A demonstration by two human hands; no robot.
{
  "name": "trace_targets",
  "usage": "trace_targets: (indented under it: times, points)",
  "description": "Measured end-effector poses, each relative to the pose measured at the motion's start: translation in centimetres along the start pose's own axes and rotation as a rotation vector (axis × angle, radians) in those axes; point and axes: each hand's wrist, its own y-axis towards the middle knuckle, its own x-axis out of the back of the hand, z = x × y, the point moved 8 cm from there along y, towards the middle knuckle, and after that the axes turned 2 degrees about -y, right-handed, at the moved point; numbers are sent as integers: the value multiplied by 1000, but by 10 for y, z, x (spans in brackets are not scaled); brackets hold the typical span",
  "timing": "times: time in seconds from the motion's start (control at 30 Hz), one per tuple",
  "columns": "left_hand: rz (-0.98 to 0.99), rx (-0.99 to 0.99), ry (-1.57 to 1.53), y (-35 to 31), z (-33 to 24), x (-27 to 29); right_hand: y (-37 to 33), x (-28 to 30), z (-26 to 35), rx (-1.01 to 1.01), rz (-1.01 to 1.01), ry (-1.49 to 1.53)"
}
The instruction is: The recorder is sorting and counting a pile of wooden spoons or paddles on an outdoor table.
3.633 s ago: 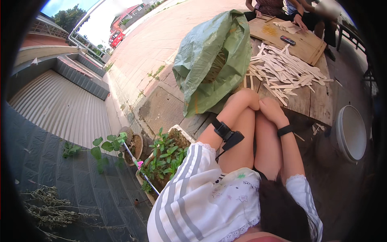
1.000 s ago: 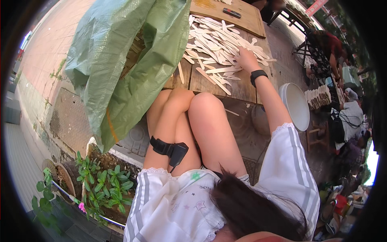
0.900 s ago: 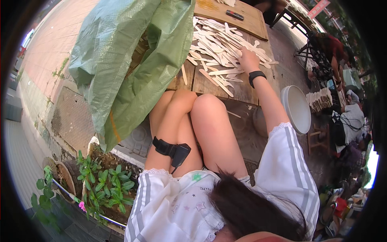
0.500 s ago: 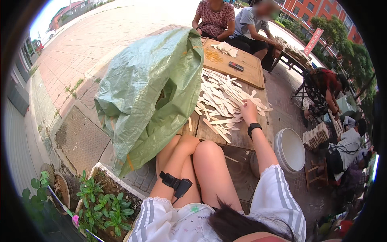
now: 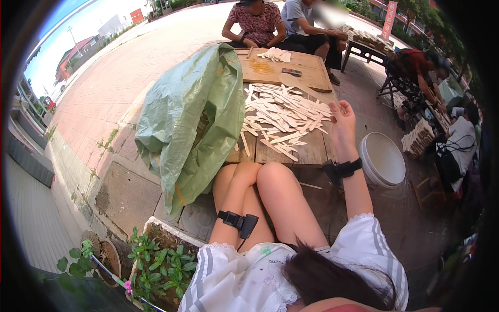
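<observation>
My right hand (image 5: 343, 127) is raised at the right edge of the low wooden table, palm turned up and fingers curled. It holds a pale wooden spoon (image 5: 297, 83) by the handle; the bowl points left, over the cutting board. Beneath and left of it lies a loose pile of flat wooden spoons (image 5: 283, 112), heaped and crossing one another. My left forearm rests along my thighs, and my left hand (image 5: 246, 170) is tucked between my knees, its fingers hidden.
A large green woven sack (image 5: 192, 114) bulges over the table's left side. On the wooden board (image 5: 312, 67) lie a small dark box (image 5: 291, 72) and several spoons. A white bucket (image 5: 383, 158) stands at right, a planter (image 5: 161, 260) at lower left. Other people sit beyond the table and at far right.
My right hand has lifted off the pile and drawn back to the right, now with a spoon in it. My left hand stays between my knees. The whole view has shifted.
</observation>
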Motion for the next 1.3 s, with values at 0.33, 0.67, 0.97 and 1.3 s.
trace_targets:
  times: [0.33, 0.67, 0.97, 1.3]
  points:
    - [-412, -191, -840, -50, -71, 116, -103, -37, 109, 134, 218, 422]
    - [-435, -571, -1072, -47, -163, 242, -131, -80, 72, -5, 433, 132]
    - [-238, -187, -2046, 97, -87, 132, -43, 6, -24, -114, 359, -681]
    - [-459, 50, -1696, 111, -52, 123, 108, 20, -151, 21, 503, -1868]
